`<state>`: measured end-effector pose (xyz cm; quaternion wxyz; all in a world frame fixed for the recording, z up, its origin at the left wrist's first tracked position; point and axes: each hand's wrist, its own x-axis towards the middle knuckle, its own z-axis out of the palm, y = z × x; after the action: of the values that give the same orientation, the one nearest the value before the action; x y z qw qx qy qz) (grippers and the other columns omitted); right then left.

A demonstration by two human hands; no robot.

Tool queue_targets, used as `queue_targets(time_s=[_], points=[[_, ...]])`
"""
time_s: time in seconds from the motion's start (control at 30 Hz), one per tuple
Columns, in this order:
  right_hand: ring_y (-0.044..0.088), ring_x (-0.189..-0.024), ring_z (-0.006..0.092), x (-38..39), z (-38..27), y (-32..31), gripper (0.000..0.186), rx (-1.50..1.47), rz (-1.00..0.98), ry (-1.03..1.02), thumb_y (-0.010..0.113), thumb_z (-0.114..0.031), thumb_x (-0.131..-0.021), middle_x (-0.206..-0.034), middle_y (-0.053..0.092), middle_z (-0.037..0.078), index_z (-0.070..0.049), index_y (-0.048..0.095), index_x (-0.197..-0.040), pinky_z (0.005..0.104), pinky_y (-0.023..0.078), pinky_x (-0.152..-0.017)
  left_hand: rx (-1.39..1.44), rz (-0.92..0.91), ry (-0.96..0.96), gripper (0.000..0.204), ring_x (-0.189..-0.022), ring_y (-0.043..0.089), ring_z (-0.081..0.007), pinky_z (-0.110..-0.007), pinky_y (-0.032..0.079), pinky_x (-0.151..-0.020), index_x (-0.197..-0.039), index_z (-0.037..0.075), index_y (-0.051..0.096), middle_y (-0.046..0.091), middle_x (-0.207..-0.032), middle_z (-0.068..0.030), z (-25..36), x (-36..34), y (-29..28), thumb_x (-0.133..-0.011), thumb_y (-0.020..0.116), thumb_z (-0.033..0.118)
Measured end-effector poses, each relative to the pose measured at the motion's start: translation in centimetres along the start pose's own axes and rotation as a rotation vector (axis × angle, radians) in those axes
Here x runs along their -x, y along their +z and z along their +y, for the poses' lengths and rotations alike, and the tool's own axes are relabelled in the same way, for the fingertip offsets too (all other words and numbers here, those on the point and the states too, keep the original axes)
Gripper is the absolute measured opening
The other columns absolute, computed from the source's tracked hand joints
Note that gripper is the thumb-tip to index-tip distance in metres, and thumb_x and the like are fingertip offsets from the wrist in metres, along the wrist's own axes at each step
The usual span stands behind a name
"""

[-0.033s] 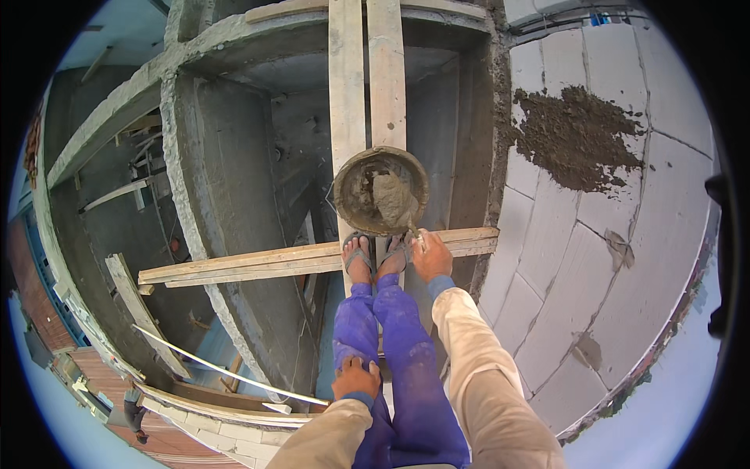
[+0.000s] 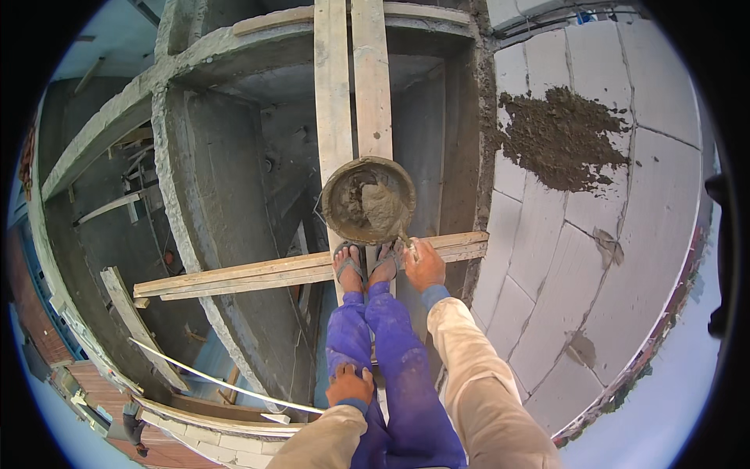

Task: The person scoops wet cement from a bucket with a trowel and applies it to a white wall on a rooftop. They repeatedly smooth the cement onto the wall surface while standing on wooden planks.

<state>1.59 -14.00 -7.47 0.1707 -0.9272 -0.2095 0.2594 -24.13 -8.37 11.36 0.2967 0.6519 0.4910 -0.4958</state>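
A round bucket [image 2: 331, 187], its inside coated grey-brown, stands on the planks just beyond my feet. Wet mortar [image 2: 383, 209] lies heaped in it. At the bucket's near right rim, my right hand [image 2: 424, 264] is closed around the mortar-smeared handle of a trowel [image 2: 405, 241]; the blade is hidden in the mortar. My left hand [image 2: 350, 386] rests on my left leg near the knee, its fingers spread over the purple trousers [image 2: 402, 367], holding nothing. Both feet, in sandals, are on the planks against the bucket.
Two long planks [image 2: 334, 102] span a deep opening between concrete beams [image 2: 168, 172]. Crosswise timbers [image 2: 234, 277] lie by my feet. On the right, a pale block surface [image 2: 539, 250] carries a spread mortar patch [image 2: 562, 141]. A person [image 2: 134, 426] is far down at the lower left.
The whole view has shifted slightly, so the scene sits a little further left and lower. My hands keep their places on the trowel and the leg.
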Motion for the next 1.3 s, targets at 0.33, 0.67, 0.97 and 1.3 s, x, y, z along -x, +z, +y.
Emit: queue_targets(time_s=[0.33, 0.67, 0.97, 1.3], points=[[0.063, -0.073, 0.0106, -14.1, -0.8, -23.9, 0.046, -0.82, -0.599, -0.015, 0.075, -0.032, -0.097, -0.09, 0.072, 0.004, 0.0, 0.069, -0.13, 0.0284, 0.054, -0.067, -0.135, 0.044, 0.012, 0.05, -0.117, 0.068, -0.0393, -0.053, 0.055, -0.095, -0.125, 0.009, 0.07, 0.065, -0.135, -0.0141, 1.3, -0.5, -2.3, -0.094, 0.059, 0.046], [0.072, -0.092, 0.0448, -21.4, 8.2, -38.4, 0.038, 0.207, 0.664, 0.335, 0.065, -0.037, -0.098, -0.098, 0.076, 0.023, -0.002, 0.075, -0.112, 0.0503, 0.055, -0.082, -0.157, 0.067, 0.034, 0.049, -0.113, 0.069, -0.0388, -0.053, 0.056, -0.094, -0.123, 0.009, 0.07, 0.067, -0.131, -0.0142, 2.1, -0.4, -3.1, -0.095, 0.06, 0.047], [0.066, -0.102, 0.0259, -6.7, 1.9, -15.5, 0.028, 0.472, -0.001, -0.278, 0.066, -0.02, -0.093, -0.105, 0.066, 0.006, -0.012, 0.071, -0.12, 0.041, 0.055, -0.086, -0.081, 0.03, 0.01, 0.048, -0.12, 0.064, -0.0417, -0.053, 0.056, -0.096, -0.124, 0.009, 0.07, 0.064, -0.135, -0.013, 1.8, -0.1, -1.4, -0.097, 0.059, 0.047], [0.068, -0.112, 0.0351, -6.8, -0.9, 5.7, 0.037, 0.093, -0.283, 0.077, 0.062, -0.029, -0.098, -0.117, 0.07, 0.012, -0.008, 0.067, -0.129, 0.0479, 0.054, -0.096, -0.027, 0.0, -0.021, 0.049, -0.126, 0.062, -0.038, -0.052, 0.053, -0.102, -0.127, 0.009, 0.068, 0.061, -0.143, -0.0102, 0.8, -0.3, -0.5, -0.097, 0.059, 0.046]])
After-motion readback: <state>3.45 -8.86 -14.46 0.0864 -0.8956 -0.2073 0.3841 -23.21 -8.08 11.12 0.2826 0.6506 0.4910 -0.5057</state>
